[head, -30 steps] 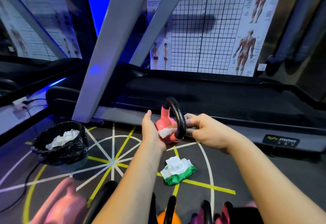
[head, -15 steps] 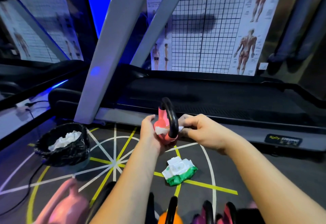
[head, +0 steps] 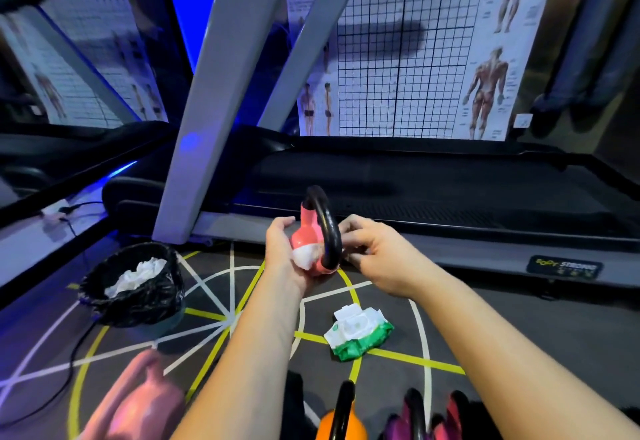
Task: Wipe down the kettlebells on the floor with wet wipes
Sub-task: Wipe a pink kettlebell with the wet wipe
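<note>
A small pink kettlebell [head: 304,237] with a black handle is held up off the floor, in front of the treadmill. My left hand [head: 280,252] cups its body from the left and below. A white wet wipe [head: 304,259] is pressed on the lower part of the body. My right hand [head: 377,252] is at the right of the handle, its curled fingers reaching behind the handle towards the wipe. More kettlebells stand at the bottom edge: a pale pink one [head: 138,405], an orange one [head: 341,422] and a magenta one [head: 415,419].
A green and white wet wipe pack [head: 358,332] lies on the floor under my hands. A bin lined with a black bag [head: 135,287] holds used wipes at the left. A treadmill [head: 450,197] runs across behind. A black cable [head: 69,370] trails on the floor at the left.
The kettlebell has turned in my hands, so the handle now faces more edge-on. The wipe has slid lower on the pink body. Both hands stay at the kettlebell.
</note>
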Available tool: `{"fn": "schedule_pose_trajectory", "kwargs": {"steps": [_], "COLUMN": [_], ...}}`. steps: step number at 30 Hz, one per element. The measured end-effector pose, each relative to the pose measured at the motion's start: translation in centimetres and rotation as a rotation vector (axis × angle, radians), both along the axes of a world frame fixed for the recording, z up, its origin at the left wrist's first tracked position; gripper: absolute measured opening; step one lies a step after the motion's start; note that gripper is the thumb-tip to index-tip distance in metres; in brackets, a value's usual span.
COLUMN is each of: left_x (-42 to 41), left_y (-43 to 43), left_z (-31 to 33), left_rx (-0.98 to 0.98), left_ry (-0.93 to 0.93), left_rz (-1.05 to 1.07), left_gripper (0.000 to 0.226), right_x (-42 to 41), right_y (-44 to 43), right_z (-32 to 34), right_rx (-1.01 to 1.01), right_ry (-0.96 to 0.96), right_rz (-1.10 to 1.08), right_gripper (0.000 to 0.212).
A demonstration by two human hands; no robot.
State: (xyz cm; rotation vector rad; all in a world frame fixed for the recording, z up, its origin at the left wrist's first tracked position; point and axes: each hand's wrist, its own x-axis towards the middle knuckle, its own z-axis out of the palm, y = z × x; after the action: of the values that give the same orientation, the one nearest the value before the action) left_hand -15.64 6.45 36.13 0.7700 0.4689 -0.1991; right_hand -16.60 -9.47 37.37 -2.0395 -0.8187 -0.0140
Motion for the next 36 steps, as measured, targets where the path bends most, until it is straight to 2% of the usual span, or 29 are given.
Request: {"fn": "schedule_pose_trajectory", "kwargs": {"steps": [2, 4, 9, 10, 13, 16, 18, 22, 27, 32, 34, 36], "left_x": [-0.1, -0.1, -0.7, -0.8, -0.6, 0.3, 0.7, 1.2, 1.3, 0.7, 0.7, 1.3], "left_y": [0.2, 0.3, -0.2, -0.3, -0.4, 0.0, 0.2, 0.2, 0.1, -0.5, -0.6, -0.7], "left_z": [0.1, 0.2, 0.6, 0.6, 0.7, -0.1, -0.6, -1.2, -1.4, -1.4, -1.2, -1.6], "left_rx": [-0.029, -0.030, -0.033, -0.035, -0.063, -0.052, -0.006, 0.046, 0.129, 0.088, 0.190, 0.480], "left_ry": [0.003, 0.000, -0.089, -0.094, -0.094, -0.066, -0.064, -0.114, -0.139, -0.128, -0.149, -0.165], "left_rz": [-0.009, -0.025, -0.055, -0.054, -0.026, 0.074, 0.090, 0.082, 0.149, 0.089, 0.112, 0.198], "left_gripper": [0.040, 0.033, 0.039, 0.039, 0.033, 0.041, 0.041, 0.037, 0.036, 0.042, 0.048, 0.042], "right_x": [-0.2, -0.5, -0.9, -0.8, -0.4, -0.8, -0.8, -0.6, -0.7, -0.8, -0.8, -0.6], "right_y": [0.1, -0.5, -0.9, -0.8, -1.4, -2.0, -2.3, -2.3, -1.9, -1.2, -1.1, -1.7], "right_z": [0.4, 0.9, 1.1, 0.9, 0.5, 0.6, 0.7, 1.1, 0.9, 1.3, 1.4, 1.8], "right_rx": [0.028, 0.089, 0.408, 0.403, 0.259, 0.162, 0.211, 0.467, 0.398, 0.412, 0.452, 0.518], "right_ry": [0.087, 0.206, 0.618, 0.635, 0.464, 0.435, 0.489, 0.681, 0.677, 0.653, 0.667, 0.706], "right_rz": [0.028, 0.090, 0.180, 0.186, 0.157, 0.148, 0.119, 0.050, 0.016, 0.052, -0.011, -0.119], "right_gripper": [0.030, 0.020, 0.029, 0.025, 0.022, 0.021, 0.021, 0.024, 0.022, 0.022, 0.021, 0.020]}}
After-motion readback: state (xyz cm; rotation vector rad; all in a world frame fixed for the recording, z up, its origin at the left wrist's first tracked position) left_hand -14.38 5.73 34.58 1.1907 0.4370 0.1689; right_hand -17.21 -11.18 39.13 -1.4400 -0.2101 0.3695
